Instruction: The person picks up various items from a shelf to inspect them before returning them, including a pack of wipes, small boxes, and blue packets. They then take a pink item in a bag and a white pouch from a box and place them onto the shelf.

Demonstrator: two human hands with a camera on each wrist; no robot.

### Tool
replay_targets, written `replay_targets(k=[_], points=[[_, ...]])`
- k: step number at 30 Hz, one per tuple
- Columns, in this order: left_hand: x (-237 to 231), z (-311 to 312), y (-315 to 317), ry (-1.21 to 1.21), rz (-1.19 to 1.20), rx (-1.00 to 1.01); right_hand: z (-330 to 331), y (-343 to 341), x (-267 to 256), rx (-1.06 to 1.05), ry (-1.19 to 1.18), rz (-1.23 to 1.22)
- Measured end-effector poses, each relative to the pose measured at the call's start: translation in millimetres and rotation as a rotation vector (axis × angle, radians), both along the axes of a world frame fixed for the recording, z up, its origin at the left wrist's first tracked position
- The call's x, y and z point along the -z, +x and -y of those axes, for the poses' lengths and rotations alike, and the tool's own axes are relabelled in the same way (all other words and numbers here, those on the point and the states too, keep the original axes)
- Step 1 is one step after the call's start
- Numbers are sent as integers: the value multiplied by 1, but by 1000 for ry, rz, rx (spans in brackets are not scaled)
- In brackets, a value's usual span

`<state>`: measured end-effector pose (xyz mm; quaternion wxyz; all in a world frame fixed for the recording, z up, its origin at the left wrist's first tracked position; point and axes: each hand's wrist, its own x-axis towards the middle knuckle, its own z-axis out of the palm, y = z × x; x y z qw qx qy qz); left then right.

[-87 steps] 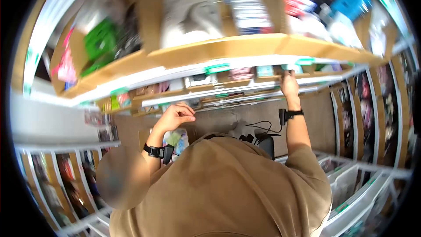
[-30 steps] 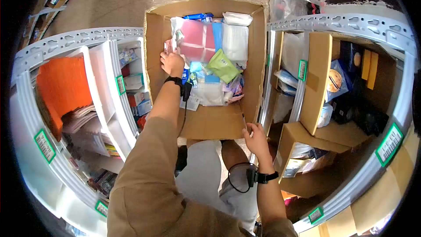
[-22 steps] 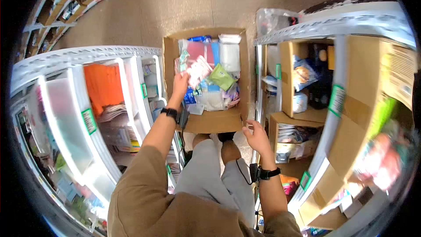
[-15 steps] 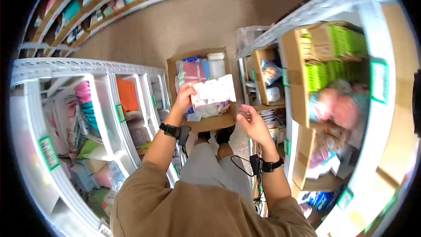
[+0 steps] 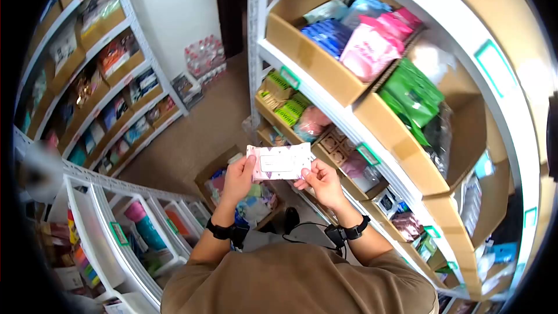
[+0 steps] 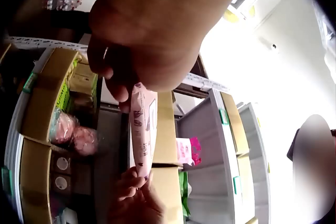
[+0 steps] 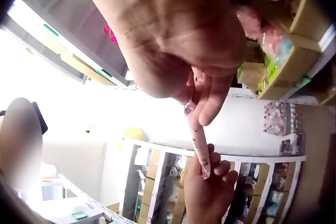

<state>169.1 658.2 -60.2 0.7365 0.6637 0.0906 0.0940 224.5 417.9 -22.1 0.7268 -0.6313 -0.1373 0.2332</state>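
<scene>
In the head view I hold a flat pale pink pack of wet wipes (image 5: pixel 280 161) in front of my chest, its white label side up. My left hand (image 5: pixel 235 181) grips the left end with the thumb on top. The right hand (image 5: pixel 325 186) pinches the lower right corner between thumb and fingers. Both wrist views show the pack edge-on: the left hand (image 6: pixel 152 40) and right hand (image 6: pixel 135 200) hold opposite ends. Below the pack, partly hidden by the left arm, a cardboard box (image 5: pixel 212 167) of mixed packaged goods stands on the floor.
A tall shelf with cardboard bins (image 5: pixel 317 52) rises close on my right, holding pink pouches (image 5: pixel 372 49) and green bags (image 5: pixel 410 93). White plastic bins (image 5: pixel 87 221) line the left. Shelving (image 5: pixel 125 81) and shrink-wrapped bottles (image 5: pixel 204 57) stand farther back.
My left hand has lifted the pack of wet wipes out of the floor box and up to my chest. The right hand, free before, now pinches its other end. The view has turned to the right.
</scene>
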Motion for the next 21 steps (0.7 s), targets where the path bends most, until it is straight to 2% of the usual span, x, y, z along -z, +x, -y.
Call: replay_targets(k=[1, 3, 6, 8, 14, 21], points=[[-12, 7, -4, 7, -84, 35, 9, -4, -1, 13, -14, -13], [-13, 17, -5, -2, -18, 26, 20, -12, -10, 39, -23, -18], [-21, 23, -10, 144, 36, 87, 31, -22, -18, 107, 20, 7], [-38, 36, -14, -18, 60, 165, 38, -27, -26, 115, 28, 25], [-58, 67, -16, -108, 94, 187, 63, -44, -44, 155, 63, 77], [-75, 122, 5, 39, 141, 317, 125, -75, -59, 328, 121, 192]])
